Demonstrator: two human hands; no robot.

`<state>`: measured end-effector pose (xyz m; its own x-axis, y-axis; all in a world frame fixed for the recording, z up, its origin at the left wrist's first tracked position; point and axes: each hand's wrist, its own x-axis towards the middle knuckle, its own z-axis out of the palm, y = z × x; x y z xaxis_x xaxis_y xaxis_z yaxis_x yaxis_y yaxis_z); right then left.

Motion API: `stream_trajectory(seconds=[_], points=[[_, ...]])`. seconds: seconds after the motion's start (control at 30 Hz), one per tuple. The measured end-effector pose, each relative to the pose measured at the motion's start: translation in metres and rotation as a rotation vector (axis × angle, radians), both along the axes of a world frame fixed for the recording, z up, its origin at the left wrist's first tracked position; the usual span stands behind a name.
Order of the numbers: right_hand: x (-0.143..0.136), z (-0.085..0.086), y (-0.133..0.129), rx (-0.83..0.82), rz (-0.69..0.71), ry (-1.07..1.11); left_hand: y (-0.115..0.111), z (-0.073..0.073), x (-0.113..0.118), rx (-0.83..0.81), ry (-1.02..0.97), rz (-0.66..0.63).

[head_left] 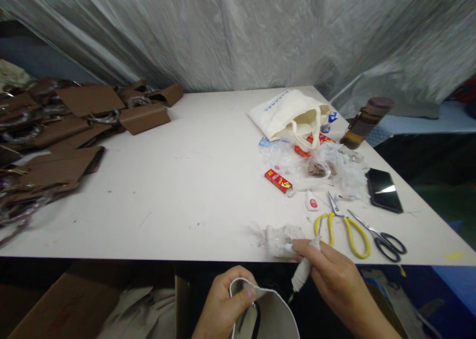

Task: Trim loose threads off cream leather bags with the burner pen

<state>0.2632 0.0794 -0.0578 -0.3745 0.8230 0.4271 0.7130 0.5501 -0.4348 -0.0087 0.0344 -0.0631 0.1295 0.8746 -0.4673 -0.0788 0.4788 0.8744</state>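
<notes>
At the bottom of the view my left hand (pixel 228 302) is closed on the rim of a pale, open-topped bag-like piece (pixel 277 309), thumb inside and fingers outside. A black strap or cord (pixel 256 319) shows within it. My right hand (pixel 334 274) grips a slim tool wrapped in white (pixel 302 274), its thin metal tip pointing down beside the piece without touching it. Behind those fingers, at the table's front edge, lies a crumpled white wrapped bundle (pixel 280 237); whether the fingers touch it I cannot tell.
Yellow-handled scissors (pixel 349 230), black-handled scissors (pixel 383 240) and a phone (pixel 385 190) lie right. Beyond are a red box (pixel 278 181), plastic wrap (pixel 349 173), a cream tote bag (pixel 286 113) and a bottle (pixel 366 123). Brown bags (pixel 89 101) pile left; a cardboard box (pixel 55 304) stands below.
</notes>
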Motion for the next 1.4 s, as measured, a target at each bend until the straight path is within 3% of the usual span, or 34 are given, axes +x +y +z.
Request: stream_trajectory(seconds=[0.5,1.03,1.4], points=[[-0.003,0.007,0.003,0.06,0.024,-0.165,-0.002,-0.004,-0.002,0.015,-0.038,0.022],[-0.009,0.015,0.002,0.102,0.007,-0.181,-0.005,-0.009,-0.008,0.01,-0.028,0.055],[-0.009,0.015,0.003,0.108,0.009,-0.145,-0.003,-0.011,-0.012,0.025,-0.03,0.008]])
